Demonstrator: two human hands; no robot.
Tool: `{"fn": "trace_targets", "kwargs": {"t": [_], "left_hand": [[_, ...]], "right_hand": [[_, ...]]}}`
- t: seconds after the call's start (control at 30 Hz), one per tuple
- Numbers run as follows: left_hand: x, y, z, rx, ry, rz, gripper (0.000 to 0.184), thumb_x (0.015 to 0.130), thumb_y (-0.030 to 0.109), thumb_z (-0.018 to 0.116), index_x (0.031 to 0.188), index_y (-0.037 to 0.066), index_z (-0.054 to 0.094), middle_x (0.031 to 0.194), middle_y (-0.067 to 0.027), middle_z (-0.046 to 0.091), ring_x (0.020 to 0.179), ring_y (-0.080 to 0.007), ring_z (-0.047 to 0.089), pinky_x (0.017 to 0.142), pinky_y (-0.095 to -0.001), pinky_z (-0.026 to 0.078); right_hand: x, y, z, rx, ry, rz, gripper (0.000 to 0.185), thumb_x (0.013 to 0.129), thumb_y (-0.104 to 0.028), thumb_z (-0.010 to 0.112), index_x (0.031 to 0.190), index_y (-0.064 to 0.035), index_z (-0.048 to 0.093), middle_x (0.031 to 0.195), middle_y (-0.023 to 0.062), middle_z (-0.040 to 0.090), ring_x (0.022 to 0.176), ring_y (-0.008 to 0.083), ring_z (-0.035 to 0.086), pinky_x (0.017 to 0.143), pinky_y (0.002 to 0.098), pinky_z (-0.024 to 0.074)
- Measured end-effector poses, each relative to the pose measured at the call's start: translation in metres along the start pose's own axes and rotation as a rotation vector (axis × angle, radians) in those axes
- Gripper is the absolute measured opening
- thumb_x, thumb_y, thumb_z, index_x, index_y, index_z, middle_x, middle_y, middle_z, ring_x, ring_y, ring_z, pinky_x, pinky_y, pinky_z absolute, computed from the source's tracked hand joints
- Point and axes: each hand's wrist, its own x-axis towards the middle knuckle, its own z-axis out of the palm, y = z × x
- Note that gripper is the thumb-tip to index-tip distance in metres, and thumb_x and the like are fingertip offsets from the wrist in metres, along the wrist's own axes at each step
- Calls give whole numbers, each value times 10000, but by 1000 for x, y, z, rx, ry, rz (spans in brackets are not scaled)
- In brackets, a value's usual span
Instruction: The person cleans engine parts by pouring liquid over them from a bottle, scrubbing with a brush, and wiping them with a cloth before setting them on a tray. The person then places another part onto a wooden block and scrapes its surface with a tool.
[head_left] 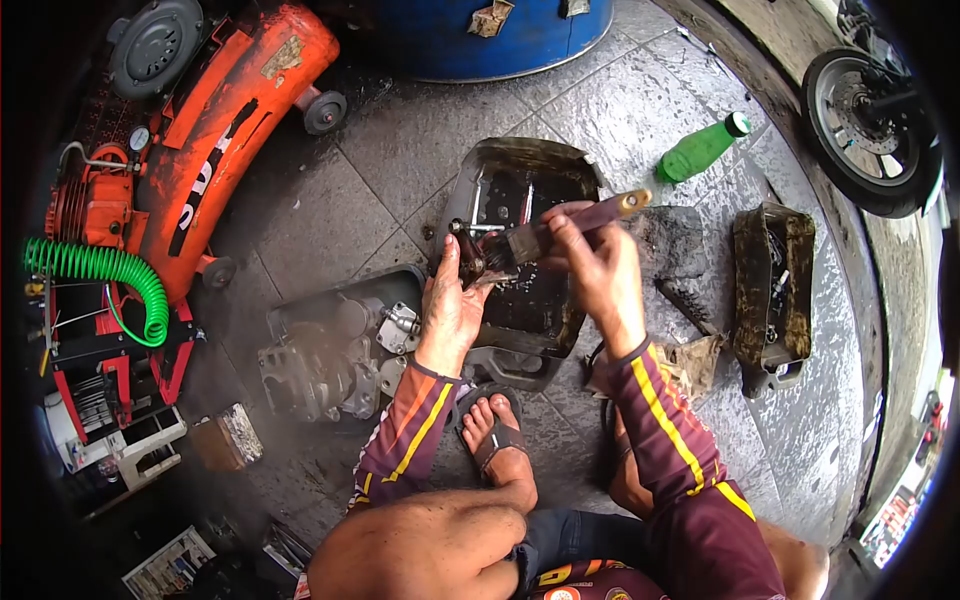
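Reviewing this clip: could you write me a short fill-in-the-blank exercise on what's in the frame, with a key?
1. The right hand grips a ____ by its handle.
2. The left hand holds a dark metal part above the tray.
The drum beyond that tray is coloured ____.
3. The coiled hose by the air compressor is coloured ____.
4. A green ____ with a dark cap is on the tiled floor.

Missing words: brush; blue; green; bottle.

1 head-worn camera looks down at the nearby hands.
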Motion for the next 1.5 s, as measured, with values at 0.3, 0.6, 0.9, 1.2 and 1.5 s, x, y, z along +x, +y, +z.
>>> {"fn": "trace_targets", "kwargs": {"t": [0.3,0.6,0.9,1.2,1.5], "left_hand": [[8,-1,9,-167,18,24,342,1032,324,475,1239,57,524,1202,-143,635,1115,-271,620,974,-445,520],[3,6,26,-119,-68,74,504,1050,346,406,1381,-33,432,1360,-146,555,1225,-226,558,1046,-335,458],[0,2,32,-18,-63,170,547,1056,394,366,1374,-46,434,1400,-149,517,1303,-208,486,1093,-334,387],[6,3,33,-90,-173,149,499,1058,348,375,1370,-39,415,1383,-198,515,1301,-269,495,1133,-363,370],[2,7,18,-66,-119,107,229,996,117,487,1158,-34,548,1151,-182,630,1142,-317,604,1022,-396,474]], "right_hand": [[-17,2,11,84,108,-82,171,942,-168,636,954,-1,671,763,112,696,687,105,649,612,278,503],[-30,10,30,15,102,-209,160,934,-154,636,984,-8,679,664,76,658,585,117,618,566,279,480],[-32,13,31,18,80,-199,137,928,-136,641,978,-13,676,697,94,664,579,137,614,564,292,478],[-32,19,15,-51,112,-83,170,923,-178,646,952,-14,681,694,119,669,622,115,649,554,274,484],[3,50,-5,-761,-19,-249,257,877,-187,663,1104,-68,656,799,241,677,778,421,670,696,479,536]]}}
